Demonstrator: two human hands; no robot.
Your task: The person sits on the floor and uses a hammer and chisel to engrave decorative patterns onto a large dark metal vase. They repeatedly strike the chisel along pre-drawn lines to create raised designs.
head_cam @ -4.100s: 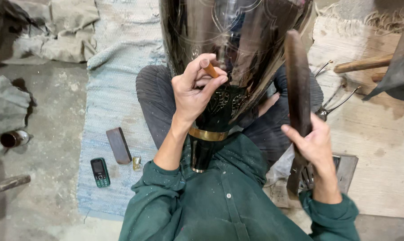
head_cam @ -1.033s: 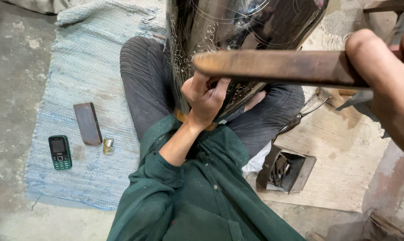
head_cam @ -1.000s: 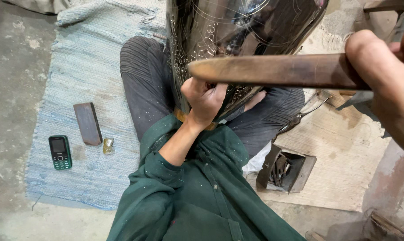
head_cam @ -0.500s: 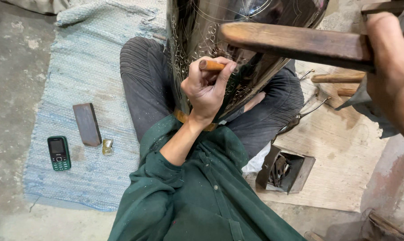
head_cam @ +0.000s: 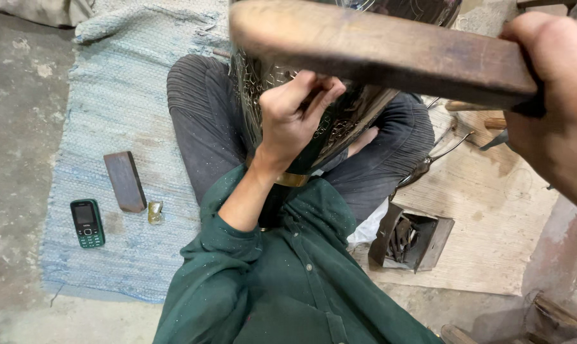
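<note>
The person sits cross-legged on a blue woven mat [head_cam: 119, 95], a large engraved metal vessel [head_cam: 339, 108] standing between the knees. The left hand [head_cam: 292, 118] is pressed against the vessel's patterned side, fingers pinched tight around a small tool whose tip I cannot make out behind the knuckles. The right hand [head_cam: 553, 108] is clenched around the end of a long wooden mallet [head_cam: 378, 51], which is held raised and nearly level across the top of the vessel, close to the camera and blurred. A brass-coloured band [head_cam: 293, 180] rings the vessel's narrow end by the green shirt.

On the mat to the person's left lie a dark rectangular block [head_cam: 125, 181], a small brass piece [head_cam: 155, 212] just beside it, and a green mobile phone [head_cam: 87, 223] nearby. To the right, an open box of small tools [head_cam: 411, 237] rests on a wooden board [head_cam: 492, 216].
</note>
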